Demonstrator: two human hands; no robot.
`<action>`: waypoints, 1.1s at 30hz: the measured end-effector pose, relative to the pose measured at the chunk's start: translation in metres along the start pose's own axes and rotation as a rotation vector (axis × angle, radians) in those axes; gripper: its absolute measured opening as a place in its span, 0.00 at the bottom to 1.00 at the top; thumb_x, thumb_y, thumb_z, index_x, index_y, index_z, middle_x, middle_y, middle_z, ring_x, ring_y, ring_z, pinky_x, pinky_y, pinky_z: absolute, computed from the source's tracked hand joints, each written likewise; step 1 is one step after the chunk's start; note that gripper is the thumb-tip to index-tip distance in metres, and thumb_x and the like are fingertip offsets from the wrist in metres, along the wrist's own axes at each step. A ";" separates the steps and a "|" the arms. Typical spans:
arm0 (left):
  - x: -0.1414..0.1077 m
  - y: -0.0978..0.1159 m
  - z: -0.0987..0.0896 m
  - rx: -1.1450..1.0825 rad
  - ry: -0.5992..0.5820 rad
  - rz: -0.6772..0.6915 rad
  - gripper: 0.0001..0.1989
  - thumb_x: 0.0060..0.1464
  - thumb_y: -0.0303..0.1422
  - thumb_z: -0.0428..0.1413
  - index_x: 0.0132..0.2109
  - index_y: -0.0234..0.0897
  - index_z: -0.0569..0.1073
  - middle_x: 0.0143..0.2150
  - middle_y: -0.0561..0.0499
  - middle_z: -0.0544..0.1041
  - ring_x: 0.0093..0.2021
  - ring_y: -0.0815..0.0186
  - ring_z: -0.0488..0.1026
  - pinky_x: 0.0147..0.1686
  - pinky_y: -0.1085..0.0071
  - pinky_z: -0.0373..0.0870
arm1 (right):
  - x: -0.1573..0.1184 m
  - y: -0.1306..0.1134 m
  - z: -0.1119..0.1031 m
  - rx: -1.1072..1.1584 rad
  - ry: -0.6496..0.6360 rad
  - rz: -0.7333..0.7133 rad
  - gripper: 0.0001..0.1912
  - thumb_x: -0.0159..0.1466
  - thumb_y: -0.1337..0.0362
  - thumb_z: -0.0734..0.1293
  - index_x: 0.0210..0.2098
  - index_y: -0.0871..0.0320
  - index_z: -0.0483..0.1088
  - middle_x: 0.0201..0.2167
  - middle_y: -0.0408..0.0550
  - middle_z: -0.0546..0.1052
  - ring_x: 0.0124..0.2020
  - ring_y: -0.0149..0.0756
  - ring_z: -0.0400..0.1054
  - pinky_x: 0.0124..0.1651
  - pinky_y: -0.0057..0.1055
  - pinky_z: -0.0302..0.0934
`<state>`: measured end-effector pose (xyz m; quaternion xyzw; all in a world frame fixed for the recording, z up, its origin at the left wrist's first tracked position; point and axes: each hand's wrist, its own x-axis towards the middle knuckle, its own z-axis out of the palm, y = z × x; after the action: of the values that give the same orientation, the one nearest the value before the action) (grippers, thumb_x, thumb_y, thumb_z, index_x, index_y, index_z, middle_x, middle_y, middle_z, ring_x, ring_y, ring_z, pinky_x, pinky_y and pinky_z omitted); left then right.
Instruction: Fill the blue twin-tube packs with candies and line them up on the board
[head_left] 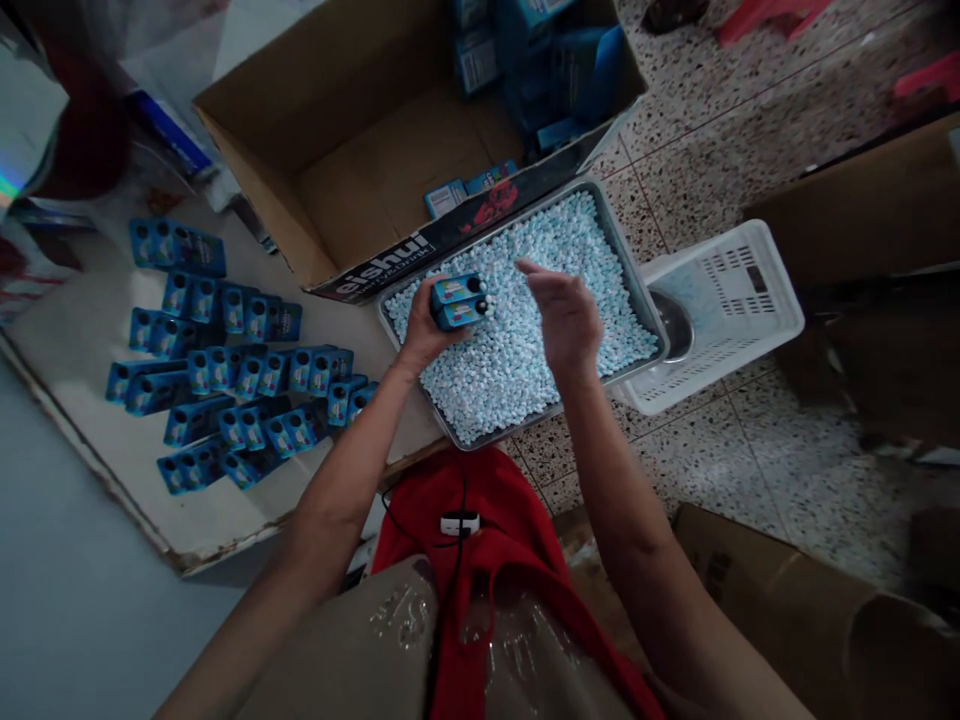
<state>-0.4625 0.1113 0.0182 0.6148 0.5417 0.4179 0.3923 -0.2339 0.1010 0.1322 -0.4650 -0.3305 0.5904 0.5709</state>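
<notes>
2 boxes (456,302) are in the left hand (429,325), which grips them together over the left part of the tray (655,352). They are small and blue, set side by side, with a printed label on each and a dark round spot at the right end of each. A few pale pellets show at that end.

The right hand (570,325) is above the right part of the tray, fingers extended and slightly curled, gripping nothing visible. The 1 tray is grey and rectangular, filled with white and pale blue pellets (517,370) too many to count.

On the table (82,440) to the left stand more than 20 similar blue packs (247,375), in uneven rows; overlap prevents an exact count. On the far side of the tray is 1 open carton (352,170), with 2 blue packs by its near wall and more piled at its right end. To the right are 1 white basket (757,300) and 1 metal bowl (675,325), partly hidden by the tray.
</notes>
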 end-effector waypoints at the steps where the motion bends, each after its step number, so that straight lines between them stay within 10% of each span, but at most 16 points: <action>1: 0.000 -0.002 -0.005 -0.052 -0.012 -0.031 0.50 0.35 0.47 0.79 0.62 0.45 0.65 0.58 0.46 0.76 0.59 0.51 0.77 0.60 0.51 0.76 | -0.012 0.003 -0.017 -0.029 0.105 0.008 0.18 0.70 0.49 0.63 0.42 0.51 0.81 0.54 0.47 0.82 0.63 0.39 0.73 0.74 0.44 0.60; 5: -0.011 0.000 -0.028 -0.177 -0.021 -0.119 0.56 0.30 0.55 0.79 0.62 0.42 0.63 0.59 0.45 0.75 0.59 0.52 0.77 0.60 0.53 0.77 | -0.084 0.039 -0.065 -0.265 0.535 0.129 0.22 0.68 0.46 0.65 0.54 0.50 0.75 0.62 0.49 0.76 0.65 0.40 0.71 0.74 0.48 0.60; 10: -0.029 0.008 -0.050 -0.211 0.123 -0.173 0.55 0.29 0.55 0.79 0.61 0.46 0.63 0.56 0.49 0.76 0.55 0.56 0.79 0.54 0.58 0.81 | -0.138 0.103 -0.039 -0.422 0.666 0.231 0.38 0.66 0.41 0.66 0.69 0.54 0.62 0.75 0.58 0.61 0.76 0.44 0.57 0.81 0.51 0.47; 16: -0.038 -0.004 -0.055 -0.151 0.082 -0.185 0.52 0.33 0.56 0.78 0.60 0.46 0.64 0.56 0.49 0.75 0.55 0.55 0.78 0.55 0.57 0.80 | -0.077 0.141 0.008 -0.392 0.773 0.065 0.46 0.60 0.47 0.75 0.72 0.50 0.57 0.80 0.53 0.53 0.82 0.42 0.42 0.84 0.54 0.34; 21: -0.039 -0.017 -0.037 -0.105 -0.004 -0.160 0.54 0.31 0.59 0.78 0.61 0.45 0.64 0.54 0.47 0.75 0.54 0.54 0.78 0.55 0.56 0.78 | -0.026 0.146 0.001 -0.223 0.930 0.007 0.35 0.57 0.53 0.76 0.63 0.49 0.68 0.71 0.50 0.68 0.74 0.40 0.60 0.77 0.51 0.57; 28: -0.024 -0.009 -0.032 0.041 -0.060 -0.045 0.50 0.35 0.56 0.77 0.61 0.46 0.67 0.57 0.44 0.75 0.58 0.49 0.76 0.60 0.49 0.74 | 0.002 0.114 -0.017 0.443 0.580 0.303 0.22 0.50 0.40 0.73 0.35 0.49 0.75 0.43 0.47 0.84 0.59 0.51 0.75 0.62 0.53 0.71; 33: -0.016 0.003 -0.033 0.151 -0.087 -0.002 0.47 0.34 0.45 0.79 0.60 0.45 0.69 0.54 0.45 0.77 0.54 0.49 0.77 0.56 0.49 0.75 | 0.002 0.055 0.013 0.538 0.326 0.230 0.21 0.54 0.40 0.73 0.34 0.48 0.75 0.43 0.49 0.84 0.54 0.51 0.76 0.54 0.54 0.72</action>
<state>-0.4936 0.0962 0.0305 0.6596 0.5549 0.3483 0.3684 -0.2656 0.0979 0.0859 -0.4201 -0.0128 0.6350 0.6482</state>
